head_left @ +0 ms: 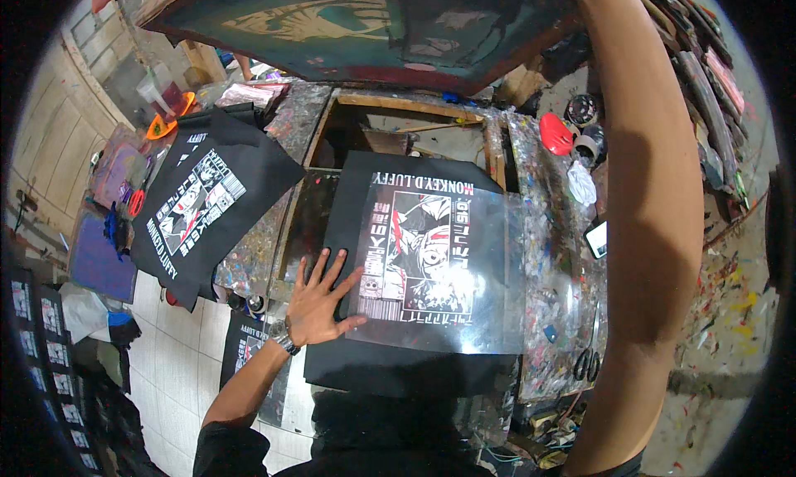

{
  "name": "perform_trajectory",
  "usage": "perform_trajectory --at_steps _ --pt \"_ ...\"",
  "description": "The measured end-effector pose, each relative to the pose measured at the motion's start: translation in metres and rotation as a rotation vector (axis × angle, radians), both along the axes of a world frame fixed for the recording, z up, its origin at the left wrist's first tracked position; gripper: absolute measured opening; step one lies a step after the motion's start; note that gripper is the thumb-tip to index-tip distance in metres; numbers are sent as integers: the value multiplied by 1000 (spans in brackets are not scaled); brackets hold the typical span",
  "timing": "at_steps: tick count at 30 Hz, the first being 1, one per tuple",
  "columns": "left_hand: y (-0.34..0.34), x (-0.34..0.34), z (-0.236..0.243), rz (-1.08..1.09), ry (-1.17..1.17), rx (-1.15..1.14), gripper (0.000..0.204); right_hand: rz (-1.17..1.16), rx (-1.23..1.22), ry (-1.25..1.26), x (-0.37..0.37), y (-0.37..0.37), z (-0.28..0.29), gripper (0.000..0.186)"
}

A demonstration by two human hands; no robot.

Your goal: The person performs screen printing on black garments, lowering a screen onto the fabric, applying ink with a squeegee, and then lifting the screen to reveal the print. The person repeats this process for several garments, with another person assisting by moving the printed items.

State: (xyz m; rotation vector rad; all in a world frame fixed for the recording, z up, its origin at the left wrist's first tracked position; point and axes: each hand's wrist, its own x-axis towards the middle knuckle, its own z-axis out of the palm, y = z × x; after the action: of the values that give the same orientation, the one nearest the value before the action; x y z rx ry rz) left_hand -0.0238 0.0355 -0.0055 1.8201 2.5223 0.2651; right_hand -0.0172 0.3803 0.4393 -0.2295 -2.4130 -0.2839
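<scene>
My left hand (319, 303) lies with fingers spread on a black printed fabric piece (340, 369) on the worktable, touching the left side of a clear plastic sheet (497, 328). Under the sheet shows a white and red print with a cartoon figure and lettering. My right arm (647, 195) reaches up along the right side past the top edge; its hand is out of view. Above the fabric, a framed printing screen (348, 38) with a pale stencil shape is raised at an angle. Another printed black piece (215, 212) lies at the left on other black pieces.
The ink-stained table (547, 303) holds a red object (555, 133), crumpled white cloth (580, 183), a phone (597, 239) and black scissors (587, 363). At left are an orange object (162, 127) and red scissors (138, 199). Stacked boards (705, 104) stand at right; printed pieces (58, 369) at lower left.
</scene>
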Motion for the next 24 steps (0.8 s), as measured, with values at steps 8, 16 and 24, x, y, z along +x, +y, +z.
perform_trajectory --at_steps 8,16,24 --pt "5 2 2 -8 -1 -9 89 35 -45 55 14 0 -3 56" --pt "4 1 1 2 -32 9 92 2 233 -69 -1 15 1 43" --pt "2 1 4 -3 -18 -4 91 26 332 -106 -5 13 4 43"
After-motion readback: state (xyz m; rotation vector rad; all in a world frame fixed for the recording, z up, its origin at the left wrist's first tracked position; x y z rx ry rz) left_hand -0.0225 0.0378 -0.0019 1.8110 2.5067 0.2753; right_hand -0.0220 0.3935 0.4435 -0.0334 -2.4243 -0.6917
